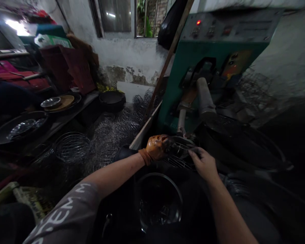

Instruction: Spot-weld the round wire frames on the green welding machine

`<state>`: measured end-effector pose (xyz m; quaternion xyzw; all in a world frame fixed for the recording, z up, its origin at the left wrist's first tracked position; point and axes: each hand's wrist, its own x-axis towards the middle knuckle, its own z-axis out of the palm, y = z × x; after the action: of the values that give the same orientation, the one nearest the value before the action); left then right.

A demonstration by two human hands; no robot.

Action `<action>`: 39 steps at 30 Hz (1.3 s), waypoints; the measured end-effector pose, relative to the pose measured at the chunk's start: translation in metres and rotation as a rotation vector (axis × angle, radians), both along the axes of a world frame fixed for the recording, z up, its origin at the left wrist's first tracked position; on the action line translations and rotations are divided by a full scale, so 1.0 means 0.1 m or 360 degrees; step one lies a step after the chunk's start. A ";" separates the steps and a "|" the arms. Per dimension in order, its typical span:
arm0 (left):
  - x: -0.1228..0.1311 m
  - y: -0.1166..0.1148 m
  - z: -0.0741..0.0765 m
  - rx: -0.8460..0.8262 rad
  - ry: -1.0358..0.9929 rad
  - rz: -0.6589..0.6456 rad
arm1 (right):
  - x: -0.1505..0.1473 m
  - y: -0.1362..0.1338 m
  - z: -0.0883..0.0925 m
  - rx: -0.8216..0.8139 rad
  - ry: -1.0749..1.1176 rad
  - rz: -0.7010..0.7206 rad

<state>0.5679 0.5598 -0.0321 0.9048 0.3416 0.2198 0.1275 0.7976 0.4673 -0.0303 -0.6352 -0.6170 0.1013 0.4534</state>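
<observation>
My left hand, in a stained orange glove, is closed around the left side of a round wire rack. On the opposite side, my bare right hand pinches the rack's edge with its thumb and fingers, which look blackened. The rack sits just under the lower rod of a green machine; whether it touches the rod, I cannot tell. More straight wires show below the rack. Nearer to me stands a round bowl with small shiny pieces inside, too dark to name.
A thick grey cylinder juts from the machine above my right hand. Heaps of wire rings and a round wire rack lie to the left. Pans stand farther back. A wooden pole leans beside the machine. Dark basins are at right.
</observation>
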 end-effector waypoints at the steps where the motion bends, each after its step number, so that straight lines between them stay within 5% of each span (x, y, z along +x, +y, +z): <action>1: 0.00 0.00 -0.01 -0.0007 0.0009 0.0013 | 0.01 -0.01 0.00 -0.0007 0.0004 0.0016; 22: 0.20 0.15 0.10 -0.0013 0.0021 -0.0041 | 0.29 0.08 0.01 0.0123 0.0125 -0.0021; 32: 0.29 0.32 -0.15 0.0171 -0.0104 0.0003 | 0.43 0.23 -0.09 0.0080 0.0249 -0.0054; 39: 0.32 0.41 -0.16 0.0214 -0.0116 0.0001 | 0.52 0.29 -0.11 0.0099 0.0293 -0.0011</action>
<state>0.5999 0.6013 -0.0484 0.9026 0.3214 0.2752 0.0789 0.8494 0.4961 -0.0409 -0.6109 -0.5734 0.1385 0.5280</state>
